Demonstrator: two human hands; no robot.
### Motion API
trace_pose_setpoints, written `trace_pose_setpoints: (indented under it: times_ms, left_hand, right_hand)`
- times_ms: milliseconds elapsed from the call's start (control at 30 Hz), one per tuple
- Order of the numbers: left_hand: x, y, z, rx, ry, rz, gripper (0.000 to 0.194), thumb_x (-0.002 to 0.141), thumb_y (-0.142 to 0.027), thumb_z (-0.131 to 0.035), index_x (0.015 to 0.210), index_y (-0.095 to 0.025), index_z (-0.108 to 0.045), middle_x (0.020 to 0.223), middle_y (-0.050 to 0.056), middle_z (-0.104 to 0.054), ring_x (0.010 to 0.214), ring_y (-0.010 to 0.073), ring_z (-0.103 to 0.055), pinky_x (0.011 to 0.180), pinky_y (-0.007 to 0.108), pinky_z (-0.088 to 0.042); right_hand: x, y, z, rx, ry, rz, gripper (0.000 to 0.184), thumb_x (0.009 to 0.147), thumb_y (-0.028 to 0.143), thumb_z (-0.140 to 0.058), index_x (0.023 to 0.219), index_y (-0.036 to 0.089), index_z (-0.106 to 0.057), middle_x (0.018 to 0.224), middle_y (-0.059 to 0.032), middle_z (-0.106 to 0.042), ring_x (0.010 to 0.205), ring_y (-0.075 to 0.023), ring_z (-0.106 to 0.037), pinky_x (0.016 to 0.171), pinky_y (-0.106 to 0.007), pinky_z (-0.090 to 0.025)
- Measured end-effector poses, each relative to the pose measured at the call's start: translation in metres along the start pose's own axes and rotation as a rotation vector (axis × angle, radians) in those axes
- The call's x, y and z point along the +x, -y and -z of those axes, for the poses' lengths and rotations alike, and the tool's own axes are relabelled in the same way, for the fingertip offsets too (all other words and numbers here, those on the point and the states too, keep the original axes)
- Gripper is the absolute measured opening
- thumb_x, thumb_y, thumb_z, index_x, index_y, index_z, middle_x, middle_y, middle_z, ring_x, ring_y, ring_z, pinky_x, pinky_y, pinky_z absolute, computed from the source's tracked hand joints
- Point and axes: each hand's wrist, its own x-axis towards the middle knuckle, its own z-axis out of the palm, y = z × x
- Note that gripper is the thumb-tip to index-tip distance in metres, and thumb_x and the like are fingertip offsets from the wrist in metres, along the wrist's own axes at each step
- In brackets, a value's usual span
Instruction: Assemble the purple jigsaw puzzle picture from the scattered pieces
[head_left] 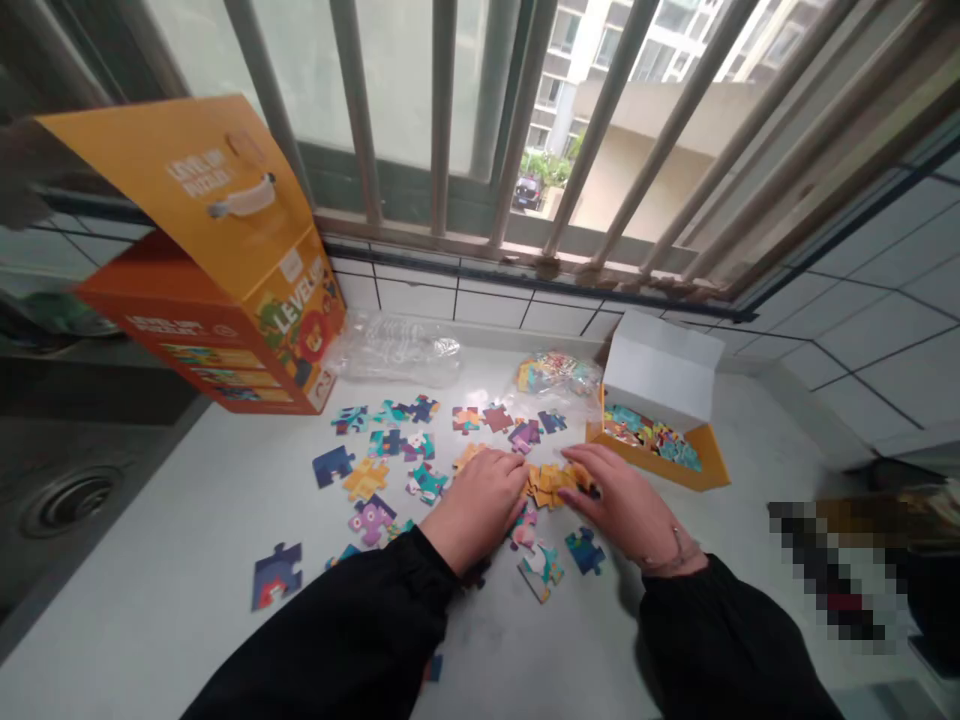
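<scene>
Several yellow puzzle pieces (pixel 551 486) lie bunched in a row between my two hands. My left hand (pixel 480 508), palm down with curled fingers, grips the left end of the row; its fingertips are partly hidden. On the other end, the thumb and fingers of my right hand (pixel 628 505) pinch the pieces. Around the hands are loose puzzle pieces, among them a dark blue piece (pixel 585 552), a white and teal piece (pixel 541 573), a pink piece (pixel 370 520) and a yellow piece (pixel 366 480). My left hand and sleeve cover some others.
An orange puzzle box (pixel 217 345) with a raised lid stands at the back left. Beside it lies clear plastic packaging (pixel 401 350). A bag of pieces (pixel 556 373) and an open yellow box (pixel 712 465) holding pieces sit at the back right. A sink (pixel 75 497) is left; window bars (pixel 442 120) rise behind.
</scene>
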Motion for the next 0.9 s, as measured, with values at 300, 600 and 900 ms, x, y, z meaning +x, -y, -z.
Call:
trace_pose_setpoints:
  times_ms: [300, 600, 900]
  left_hand:
    - [0.002, 0.000, -0.001, 0.093, 0.008, -0.018, 0.015, 0.109, -0.022, -0.057, 0.115, -0.017, -0.069, 0.117, 0.012, -0.074, 0.112, 0.0289, -0.067, 0.110, 0.051, -0.049]
    - [0.002, 0.011, -0.002, 0.079, -0.178, 0.088, 0.021, 0.108, -0.012, -0.047, 0.114, -0.016, -0.067, 0.101, 0.010, -0.075, 0.097, 0.0263, -0.069, 0.108, 0.051, -0.052]
    - [-0.002, 0.021, 0.016, -0.127, -0.359, 0.357, 0.026, 0.113, -0.027, -0.043, 0.124, -0.019, -0.065, 0.113, 0.011, -0.079, 0.104, 0.0268, -0.076, 0.093, 0.040, -0.058]
  right_hand:
    - [-0.033, -0.040, -0.010, -0.020, -0.077, -0.160, 0.039, 0.100, 0.045, -0.069, 0.130, 0.020, -0.073, 0.129, -0.0158, -0.075, 0.121, -0.0340, -0.070, 0.109, -0.054, -0.056]
    - [-0.028, -0.027, -0.011, -0.042, -0.178, -0.154, 0.029, 0.110, 0.037, -0.053, 0.112, 0.019, -0.075, 0.109, -0.0120, -0.077, 0.104, -0.0273, -0.071, 0.096, -0.043, -0.055]
    - [-0.036, -0.033, -0.008, -0.215, -0.359, -0.404, 0.021, 0.102, 0.033, -0.057, 0.106, 0.018, -0.071, 0.104, -0.0125, -0.072, 0.096, -0.0285, -0.069, 0.085, -0.041, -0.054]
